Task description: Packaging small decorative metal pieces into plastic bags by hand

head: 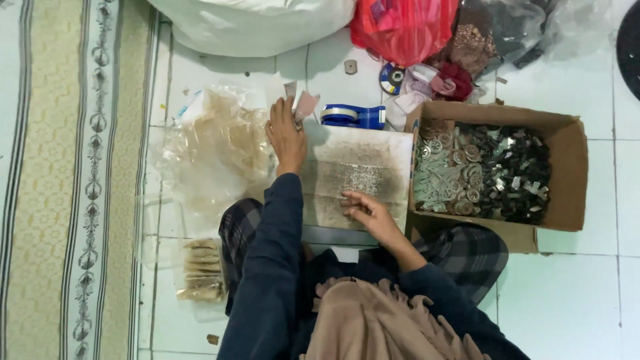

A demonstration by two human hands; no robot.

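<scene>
Down on the white tiled floor (573, 287), the person sits cross-legged with a worn, stained work board (357, 177) across the lap. The left hand (285, 137) is stretched forward past the board's far-left corner, fingers pinched together on a few small pale paper slips (303, 103) that fan out above the knuckles. The right hand (369, 210) rests on the near part of the board, fingers curled loosely and slightly apart, tips touching its surface; whether they grip anything small, I cannot tell. Just beyond the board lies a blue tape dispenser (353, 115), close to the slips. To the left of the left hand, crumpled clear plastic bags (213, 150) with brownish contents spread over the tiles, and a stack of filled packets (202, 270) sits by the person's knee. On the right, touching the board's edge, an open cardboard box (567, 173) holds a heap of small metal parts (483, 177), silvery on one side, darker on the other. A red plastic bag (400, 27) lies further back.
</scene>
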